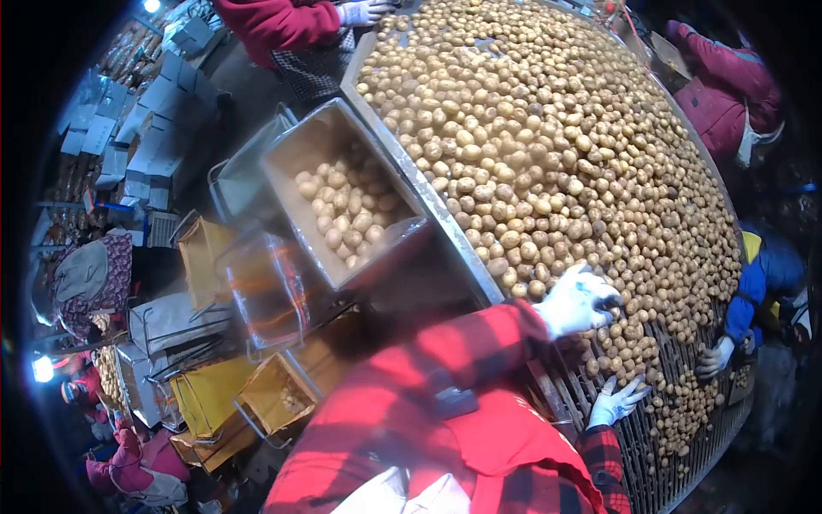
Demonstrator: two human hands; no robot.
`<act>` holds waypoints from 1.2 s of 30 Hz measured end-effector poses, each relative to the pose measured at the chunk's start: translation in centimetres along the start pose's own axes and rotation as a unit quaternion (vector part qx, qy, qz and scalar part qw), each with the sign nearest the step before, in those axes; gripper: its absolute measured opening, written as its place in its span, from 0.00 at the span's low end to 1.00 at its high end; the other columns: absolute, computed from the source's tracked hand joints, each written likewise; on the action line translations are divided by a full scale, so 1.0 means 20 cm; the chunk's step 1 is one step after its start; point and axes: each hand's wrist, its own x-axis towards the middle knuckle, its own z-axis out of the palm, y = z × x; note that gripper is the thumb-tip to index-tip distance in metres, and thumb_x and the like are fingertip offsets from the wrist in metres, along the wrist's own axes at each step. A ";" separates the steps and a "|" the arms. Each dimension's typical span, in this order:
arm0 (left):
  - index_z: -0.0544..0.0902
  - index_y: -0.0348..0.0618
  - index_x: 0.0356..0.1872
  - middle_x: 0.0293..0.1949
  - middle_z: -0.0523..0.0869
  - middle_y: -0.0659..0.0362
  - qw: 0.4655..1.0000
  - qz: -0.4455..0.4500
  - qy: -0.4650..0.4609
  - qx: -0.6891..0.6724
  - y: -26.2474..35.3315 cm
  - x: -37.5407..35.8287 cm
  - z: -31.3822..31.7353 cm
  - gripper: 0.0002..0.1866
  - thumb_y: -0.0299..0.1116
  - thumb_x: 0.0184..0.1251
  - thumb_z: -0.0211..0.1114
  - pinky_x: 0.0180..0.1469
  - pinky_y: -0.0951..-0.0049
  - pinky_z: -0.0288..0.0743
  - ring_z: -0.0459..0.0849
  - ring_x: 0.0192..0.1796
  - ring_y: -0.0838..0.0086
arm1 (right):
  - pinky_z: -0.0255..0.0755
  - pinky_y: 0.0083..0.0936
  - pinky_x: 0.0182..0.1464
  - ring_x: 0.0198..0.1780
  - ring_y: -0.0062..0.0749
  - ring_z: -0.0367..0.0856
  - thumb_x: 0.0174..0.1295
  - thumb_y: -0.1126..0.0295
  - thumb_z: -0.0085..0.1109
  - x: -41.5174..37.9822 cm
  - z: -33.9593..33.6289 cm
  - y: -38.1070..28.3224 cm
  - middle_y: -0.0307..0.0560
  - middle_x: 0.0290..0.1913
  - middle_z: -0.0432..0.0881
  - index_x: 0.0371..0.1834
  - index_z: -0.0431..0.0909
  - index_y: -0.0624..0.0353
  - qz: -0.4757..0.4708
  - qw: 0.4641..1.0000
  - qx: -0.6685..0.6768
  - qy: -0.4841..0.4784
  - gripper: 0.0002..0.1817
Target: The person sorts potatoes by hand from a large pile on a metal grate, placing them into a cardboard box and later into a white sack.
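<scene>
My left hand [578,301], in a white glove with dark, dirty fingertips, is over the near edge of a large heap of small potatoes [548,171]. Its fingers are curled down at the potatoes, and what lies under them is hidden. Lower down, my right hand [618,403] is gloved too, its fingers spread apart against potatoes on the dark slatted rack [565,377]. Loose potatoes [629,347] lie between the two hands. Red-and-black checked sleeves cover both my arms.
A metal table rim [445,227] borders the heap. Beside it stands a crate [282,171] part filled with potatoes. Yellow bins [210,398] and stacked boxes [158,111] are at left. A co-worker's gloved hand [715,355] is at the rack's far side; other people stand around.
</scene>
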 end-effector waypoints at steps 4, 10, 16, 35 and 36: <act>0.85 0.43 0.54 0.48 0.89 0.56 0.938 -0.189 0.134 -0.259 -0.10 -0.47 -0.49 0.19 0.36 0.63 0.74 0.54 0.66 0.80 0.85 0.50 0.71 | 0.68 0.54 0.65 0.66 0.68 0.70 0.70 0.33 0.43 0.00 0.04 0.01 0.61 0.83 0.42 0.84 0.44 0.38 0.011 1.000 -0.016 0.000 0.44; 0.83 0.34 0.55 0.46 0.89 0.57 0.767 -0.434 0.467 -0.073 -0.05 -1.66 -1.12 0.18 0.27 0.64 0.73 0.52 0.74 0.80 0.86 0.46 0.76 | 0.74 0.53 0.60 0.64 0.65 0.75 0.70 0.35 0.44 0.07 0.08 0.06 0.64 0.81 0.47 0.81 0.52 0.39 0.012 0.999 -0.048 -0.009 0.41; 0.86 0.50 0.55 0.53 0.88 0.51 0.552 -0.775 0.138 0.277 -0.01 -2.62 -1.12 0.22 0.50 0.66 0.61 0.61 0.52 0.76 0.84 0.55 0.49 | 0.74 0.54 0.59 0.64 0.65 0.75 0.69 0.39 0.52 0.10 0.12 0.08 0.67 0.78 0.55 0.78 0.59 0.45 -0.046 0.997 -0.048 0.026 0.39; 0.79 0.50 0.64 0.65 0.78 0.55 0.875 -0.154 0.177 0.424 -0.63 -0.26 -0.49 0.26 0.39 0.63 0.66 0.72 0.49 0.60 0.75 0.67 0.57 | 0.52 0.58 0.77 0.80 0.65 0.47 0.31 0.49 0.85 0.10 -0.16 -0.34 0.65 0.81 0.43 0.81 0.50 0.54 0.035 0.979 0.173 -0.100 0.71; 0.79 0.48 0.64 0.65 0.78 0.55 0.880 -0.152 0.171 0.416 -0.62 -0.25 -0.49 0.26 0.38 0.62 0.66 0.71 0.51 0.61 0.75 0.66 0.57 | 0.54 0.59 0.76 0.80 0.67 0.47 0.30 0.47 0.85 0.17 -0.14 -0.40 0.66 0.81 0.42 0.81 0.50 0.53 -0.003 0.979 0.189 -0.079 0.72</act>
